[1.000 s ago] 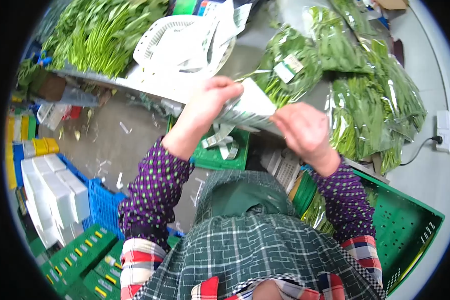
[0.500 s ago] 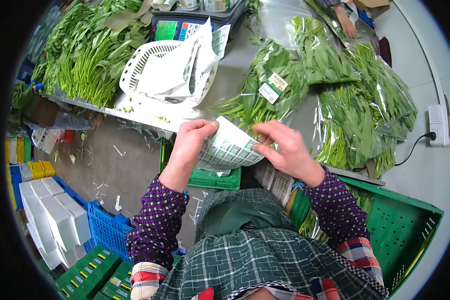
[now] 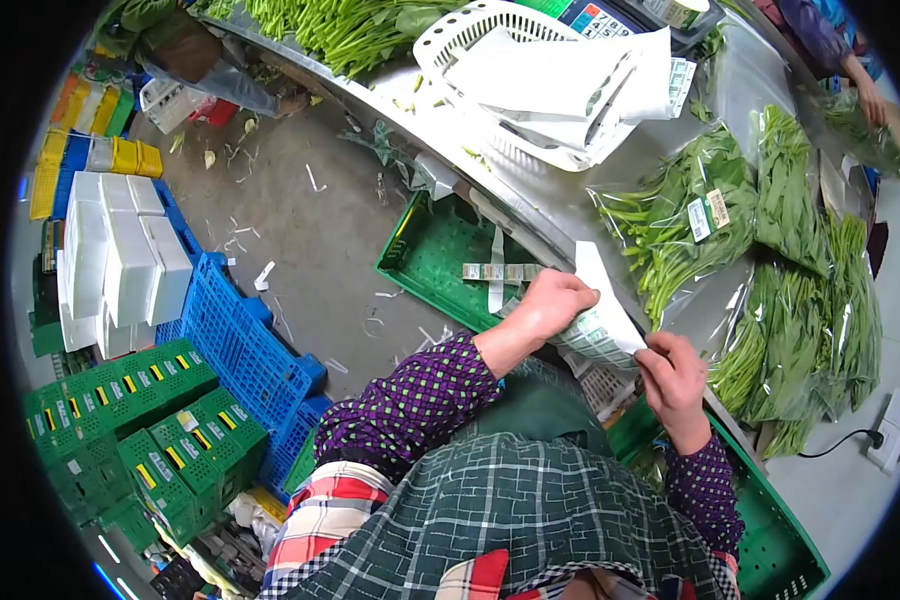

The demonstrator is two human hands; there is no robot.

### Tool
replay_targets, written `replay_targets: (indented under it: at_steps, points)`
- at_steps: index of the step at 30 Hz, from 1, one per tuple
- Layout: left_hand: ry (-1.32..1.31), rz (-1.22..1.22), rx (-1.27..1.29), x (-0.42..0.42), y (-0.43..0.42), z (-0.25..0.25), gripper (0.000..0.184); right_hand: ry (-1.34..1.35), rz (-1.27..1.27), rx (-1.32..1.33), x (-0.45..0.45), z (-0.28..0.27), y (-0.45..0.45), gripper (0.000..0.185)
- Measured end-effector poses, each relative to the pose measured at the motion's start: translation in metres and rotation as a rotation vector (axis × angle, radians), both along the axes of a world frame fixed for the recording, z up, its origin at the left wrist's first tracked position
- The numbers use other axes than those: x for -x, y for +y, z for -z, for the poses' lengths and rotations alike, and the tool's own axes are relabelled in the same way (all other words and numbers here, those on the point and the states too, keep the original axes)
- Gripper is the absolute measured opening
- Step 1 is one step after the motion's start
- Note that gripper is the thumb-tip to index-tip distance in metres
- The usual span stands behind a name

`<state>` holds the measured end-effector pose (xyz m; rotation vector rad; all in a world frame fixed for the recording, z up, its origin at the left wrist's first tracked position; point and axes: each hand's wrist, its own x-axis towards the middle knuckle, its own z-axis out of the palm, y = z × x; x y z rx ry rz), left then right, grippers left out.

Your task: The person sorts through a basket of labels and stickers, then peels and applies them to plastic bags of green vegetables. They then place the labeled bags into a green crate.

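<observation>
Between my two hands hangs a sheet of printed labels (image 3: 602, 335), its white upper edge folded over. My left hand (image 3: 550, 305) pinches the sheet's left side, thumb on top. At the right end, the fingers of my right hand (image 3: 674, 380) are closed on its corner. Just beyond lies a clear bag of leafy greens (image 3: 690, 215) with a label on it. A white basket (image 3: 450, 45) holding white sheets stands on the metal table (image 3: 530, 205).
Bagged greens (image 3: 790, 340) lie at the right. Below the table edge is a green crate (image 3: 425, 245) with label strips. Blue crates (image 3: 235, 330), white boxes (image 3: 120, 260) and green crates (image 3: 130, 395) stand at the left. Another person's hand (image 3: 868, 100) touches a bag at top right.
The view has swung left, so the table and bags sit further right and more floor and crates show. Both hands still hold the sheet; my right fingers have closed on its corner.
</observation>
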<state>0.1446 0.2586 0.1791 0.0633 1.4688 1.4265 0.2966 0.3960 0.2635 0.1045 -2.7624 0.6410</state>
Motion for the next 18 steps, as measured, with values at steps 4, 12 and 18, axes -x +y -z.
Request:
replay_targets:
  at_steps: [4,12,18]
  points:
    - [0.321,0.108,0.142,-0.014,-0.038,0.012,0.021,-0.047,0.242,0.345,0.004,0.001,0.002,0.011]
    - [0.462,0.029,-0.016,-0.01,-0.059,-0.022,0.013,0.26,1.054,1.595,0.053,0.062,0.102,0.016]
    - [0.316,-0.027,0.033,-0.009,-0.074,-0.015,0.013,0.272,1.134,1.599,0.065,0.071,0.099,0.011]
